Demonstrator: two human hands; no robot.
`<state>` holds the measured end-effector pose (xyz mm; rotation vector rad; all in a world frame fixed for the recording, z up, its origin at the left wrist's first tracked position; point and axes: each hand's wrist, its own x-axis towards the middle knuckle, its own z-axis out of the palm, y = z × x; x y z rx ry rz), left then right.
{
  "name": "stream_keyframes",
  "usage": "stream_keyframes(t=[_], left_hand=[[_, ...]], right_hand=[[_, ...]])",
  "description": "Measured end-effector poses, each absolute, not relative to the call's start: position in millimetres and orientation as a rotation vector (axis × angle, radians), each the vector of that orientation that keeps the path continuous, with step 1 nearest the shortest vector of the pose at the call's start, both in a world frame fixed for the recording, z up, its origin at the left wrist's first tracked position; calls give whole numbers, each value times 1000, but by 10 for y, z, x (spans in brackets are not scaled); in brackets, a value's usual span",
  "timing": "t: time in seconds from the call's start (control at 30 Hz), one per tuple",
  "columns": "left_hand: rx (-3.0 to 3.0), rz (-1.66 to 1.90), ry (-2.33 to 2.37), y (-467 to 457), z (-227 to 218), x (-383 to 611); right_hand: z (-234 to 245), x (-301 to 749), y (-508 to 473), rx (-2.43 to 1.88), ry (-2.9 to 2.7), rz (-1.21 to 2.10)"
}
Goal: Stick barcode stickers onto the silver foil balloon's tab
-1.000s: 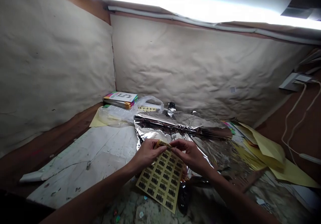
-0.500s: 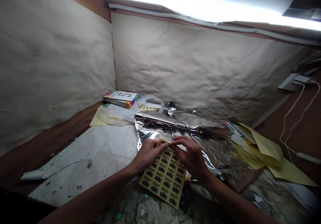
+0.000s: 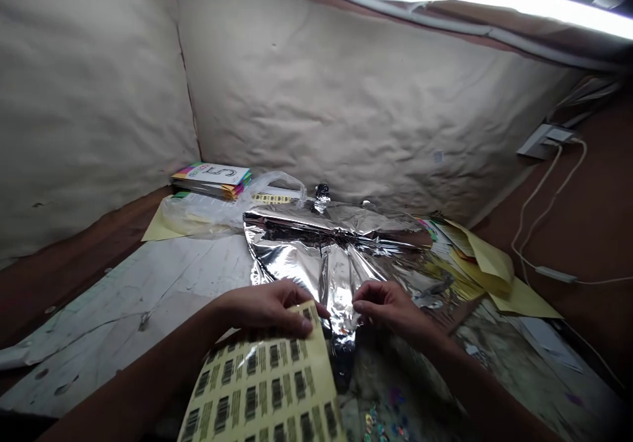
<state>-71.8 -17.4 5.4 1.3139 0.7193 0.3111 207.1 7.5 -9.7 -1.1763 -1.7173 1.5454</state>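
Fingers (image 3: pixel 302 322) of the left hand (image 3: pixel 262 307) pinch a barcode sheet (image 3: pixel 262 386); empty right hand (image 3: pixel 390 307) curls beside foil (image 3: pixel 336 277).

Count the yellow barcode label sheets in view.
2. One large pale-yellow barcode label sheet is held by the left hand at the front; a second yellow barcode sheet, partly visible, lies behind crumpled silver foil. More may be hidden.

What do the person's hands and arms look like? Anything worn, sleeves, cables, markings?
The left hand and right hand are bare, as are both forearms. No gloves, sleeves, watch, bracelet, cables or markings show.
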Motion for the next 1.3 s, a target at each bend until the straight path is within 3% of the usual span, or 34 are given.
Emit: stream_keyframes(t=[0.23, 0.6, 1.2, 1.3], left_hand=[[1883, -54, 766, -257, -48, -445], [1953, -102, 813, -298, -25, -424], [1958, -136, 791, -307, -15, -447], [1959, -149, 787, -295, -20, -463]], right_hand=[[-324, 2075, 53, -1159, -1844, 1527], [-295, 2077, 157, -1154, -1917, 1661], [-152, 2069, -32, -1492, -2421, 441], [-53, 2181, -40, -1152, -2647, 564]])
